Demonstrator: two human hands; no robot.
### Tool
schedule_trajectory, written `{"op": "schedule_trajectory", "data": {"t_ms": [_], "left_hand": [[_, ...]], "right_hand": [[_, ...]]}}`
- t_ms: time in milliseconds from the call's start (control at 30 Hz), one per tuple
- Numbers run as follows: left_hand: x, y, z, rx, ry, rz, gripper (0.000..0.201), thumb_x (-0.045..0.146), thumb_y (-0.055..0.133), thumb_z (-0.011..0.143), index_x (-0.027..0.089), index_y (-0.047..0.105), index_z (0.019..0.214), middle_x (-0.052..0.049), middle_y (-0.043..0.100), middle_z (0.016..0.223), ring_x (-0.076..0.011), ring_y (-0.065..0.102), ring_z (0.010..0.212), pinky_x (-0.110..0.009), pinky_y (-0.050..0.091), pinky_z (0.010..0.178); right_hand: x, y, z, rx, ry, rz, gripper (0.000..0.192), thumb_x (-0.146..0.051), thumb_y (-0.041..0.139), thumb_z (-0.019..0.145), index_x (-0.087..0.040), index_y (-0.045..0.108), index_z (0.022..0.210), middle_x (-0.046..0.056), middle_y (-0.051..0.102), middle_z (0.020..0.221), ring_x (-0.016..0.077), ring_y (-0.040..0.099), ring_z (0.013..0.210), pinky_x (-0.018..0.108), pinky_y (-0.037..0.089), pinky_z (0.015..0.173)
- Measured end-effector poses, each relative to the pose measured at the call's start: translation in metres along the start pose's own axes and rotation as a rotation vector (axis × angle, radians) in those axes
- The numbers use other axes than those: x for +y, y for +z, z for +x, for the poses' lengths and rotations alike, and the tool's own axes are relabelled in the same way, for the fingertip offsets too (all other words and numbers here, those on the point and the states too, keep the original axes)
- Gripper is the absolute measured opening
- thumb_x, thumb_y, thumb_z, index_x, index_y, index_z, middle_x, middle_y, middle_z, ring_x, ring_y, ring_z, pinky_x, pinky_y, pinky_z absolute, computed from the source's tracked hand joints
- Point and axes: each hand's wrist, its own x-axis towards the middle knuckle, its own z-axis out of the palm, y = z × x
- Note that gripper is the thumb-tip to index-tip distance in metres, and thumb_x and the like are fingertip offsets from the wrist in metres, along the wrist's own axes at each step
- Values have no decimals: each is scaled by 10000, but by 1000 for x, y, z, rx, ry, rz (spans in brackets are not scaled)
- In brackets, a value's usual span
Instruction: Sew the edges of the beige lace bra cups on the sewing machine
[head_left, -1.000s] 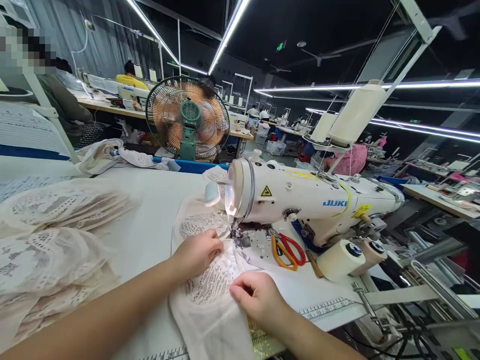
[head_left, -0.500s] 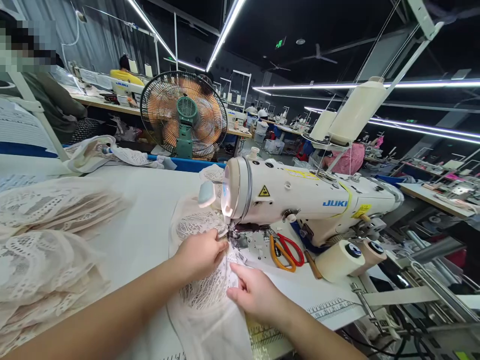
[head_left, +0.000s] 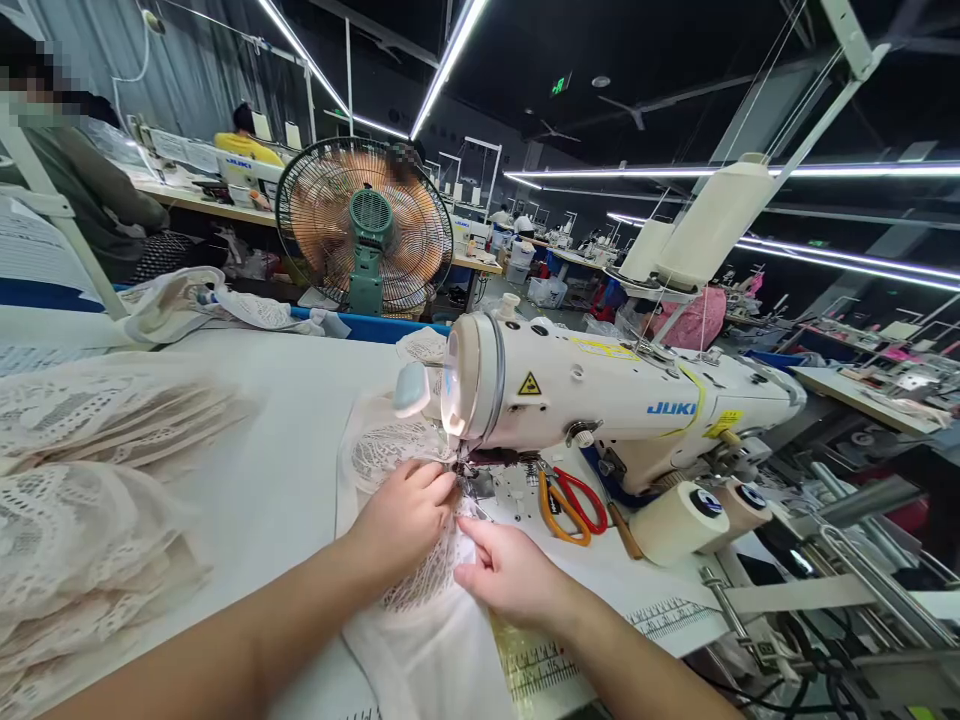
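Cream lace fabric (head_left: 420, 590), open-patterned and soft, lies flat on the white desk (head_left: 285, 430) just in front of the needle end of a glossy white sewing machine (head_left: 600, 395). The left hand (head_left: 401, 515) rests palm down on the lace, fingers curled and pressing it against the desk right beside the needle area. The right hand (head_left: 510, 575) lies just to the near right, fingers bent and pinching the edge of the same cloth, thumb side touching it. Orange- and red-handled scissors (head_left: 574, 503) lie on the machine bed to the right, near two cylindrical spools of pale thread (head_left: 679, 520). Taller tapered thread cones (head_left: 712, 225) stand behind the machine. On the left, a heap of crumpled lace pieces (head_left: 82, 500) sits well apart. A round wire-caged fan (head_left: 365, 230) stands at the far side.
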Motion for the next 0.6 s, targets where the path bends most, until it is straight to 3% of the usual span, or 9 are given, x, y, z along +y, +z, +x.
{"op": "schedule_trajectory", "data": {"t_ms": [100, 267, 600], "left_hand": [[-2, 7, -1, 15, 15, -40, 259, 85, 458, 853, 150, 692, 943, -75, 689, 1103, -238, 596, 988, -379, 474, 922], [-2, 6, 0, -36, -43, -144, 275, 92, 465, 828, 126, 673, 1004, -78, 702, 1053, -242, 622, 940, -358, 524, 834], [-5, -5, 4, -147, -94, -219, 345, 135, 374, 913, 104, 656, 1109, -129, 665, 1182, -307, 600, 1053, -443, 505, 898]], "right_hand": [[3, 1, 1, 5, -14, 12, 420, -258, 548, 729, -111, 588, 1121, -57, 401, 611, 150, 393, 595, 279, 285, 538], [4, -1, 2, 1, 5, 27, 448, -256, 549, 723, -109, 580, 1145, -59, 402, 614, 148, 398, 600, 273, 293, 541], [-1, -6, 3, 7, -6, 32, 472, -182, 538, 738, -107, 553, 1204, -77, 382, 552, 137, 373, 551, 250, 285, 493]]}}
